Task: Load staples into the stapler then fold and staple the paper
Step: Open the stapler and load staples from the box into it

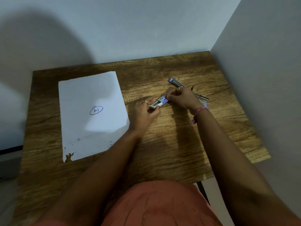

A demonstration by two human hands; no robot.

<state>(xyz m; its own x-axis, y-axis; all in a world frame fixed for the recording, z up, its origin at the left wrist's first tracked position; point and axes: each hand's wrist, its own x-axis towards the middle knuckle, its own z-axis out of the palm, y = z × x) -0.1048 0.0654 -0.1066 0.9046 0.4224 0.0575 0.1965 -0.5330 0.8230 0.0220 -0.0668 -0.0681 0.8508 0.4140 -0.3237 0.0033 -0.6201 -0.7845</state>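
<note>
We hold a small staple box (pixel 158 102) between both hands just above the table (pixel 171 144), near its middle. Our left hand (pixel 145 111) grasps the box's near-left end, with the fingers curled round it and a ring visible on one finger. Our right hand (pixel 182 98) pinches the far-right end of the box between thumb and fingertips; a ring sits on one finger, the thumbnail is painted orange, and a pink band (pixel 197 112) circles the wrist. The box is white and blue and lies tilted, its left end lower in the view than its right; we cannot tell whether it is open. Directly behind our right hand, the stapler (pixel 176 83) rests on the table, opened out flat, with its metal arms extending to either side of the hand and blue ends showing. To the left of the hands, well apart from the stapler, a white sheet of paper (pixel 91 115) lies flat on the table, bearing a circled blue pen mark (pixel 96 110) near its middle and a torn near-left corner.
</note>
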